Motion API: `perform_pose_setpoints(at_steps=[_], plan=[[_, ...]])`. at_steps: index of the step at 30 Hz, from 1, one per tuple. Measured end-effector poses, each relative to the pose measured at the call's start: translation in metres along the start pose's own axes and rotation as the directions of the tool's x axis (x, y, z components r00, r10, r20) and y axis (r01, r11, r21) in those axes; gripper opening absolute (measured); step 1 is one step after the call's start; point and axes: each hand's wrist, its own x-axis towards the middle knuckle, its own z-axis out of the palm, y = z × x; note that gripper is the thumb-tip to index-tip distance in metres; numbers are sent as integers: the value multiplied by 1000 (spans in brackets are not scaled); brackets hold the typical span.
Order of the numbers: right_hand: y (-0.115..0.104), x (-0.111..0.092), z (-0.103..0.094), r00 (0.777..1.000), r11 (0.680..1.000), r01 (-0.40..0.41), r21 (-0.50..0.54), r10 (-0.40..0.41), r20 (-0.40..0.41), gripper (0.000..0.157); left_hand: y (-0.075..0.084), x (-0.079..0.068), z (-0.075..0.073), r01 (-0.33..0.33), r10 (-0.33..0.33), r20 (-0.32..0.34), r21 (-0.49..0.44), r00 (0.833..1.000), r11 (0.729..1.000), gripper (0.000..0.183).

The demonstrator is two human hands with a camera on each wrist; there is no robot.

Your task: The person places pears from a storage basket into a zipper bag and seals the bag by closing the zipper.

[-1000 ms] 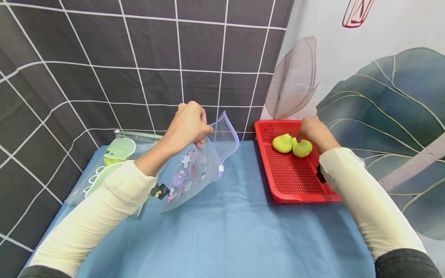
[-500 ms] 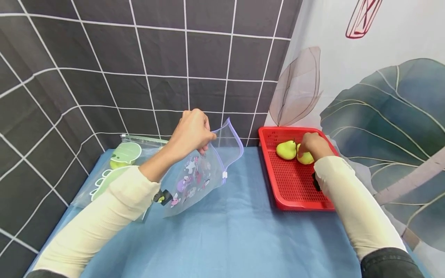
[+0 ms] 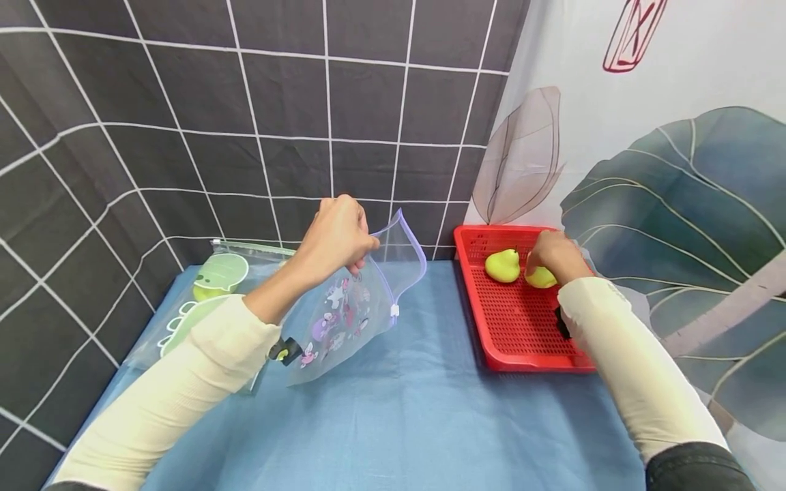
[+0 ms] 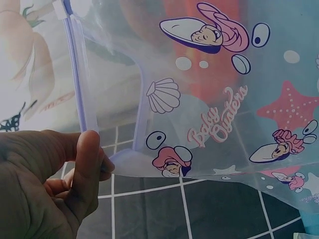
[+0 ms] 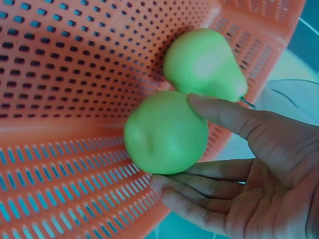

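Note:
My left hand (image 3: 341, 235) pinches the rim of a clear zipper bag (image 3: 344, 320) and holds it up. The bag has a purple edge, a white slider and printed cartoon shells; its mouth gapes toward the right. In the left wrist view, thumb and fingers press the purple strip near a corner. Inside the red basket (image 3: 516, 334), my right hand (image 3: 557, 256) grips a yellow-green pear (image 5: 167, 134), thumb on one side and fingers on the other. A second pear (image 3: 503, 265) lies just left of it, and the head view shows the gripped pear only partly.
Another clear zipper bag (image 3: 254, 251) lies at the left on the blue cloth (image 3: 393, 423), with a green cup-shaped item (image 3: 221, 273) in it, partly behind my left sleeve. A dark tiled curtain (image 3: 362, 95) stands behind.
My right hand has closed round the right-hand pear, which now sits slightly apart from the other one. The left hand keeps holding the bag. The head view has tilted up slightly.

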Motion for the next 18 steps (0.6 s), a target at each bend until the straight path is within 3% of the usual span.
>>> perform_pose_setpoints(at_steps=[7,13,18], plan=[[2,-11,-20,1000,1000,7,-9,-7,10,64,2,2,2,8,-8,7,2,1000,1000,24],[2,-22,-33,991,996,82,-44,-87,-103,53,3,3,4,24,-24,8,3,1000,1000,24],[-14,-32,-41,970,986,143,-80,-156,-188,40,3,4,6,40,-40,10,14,999,999,25]])
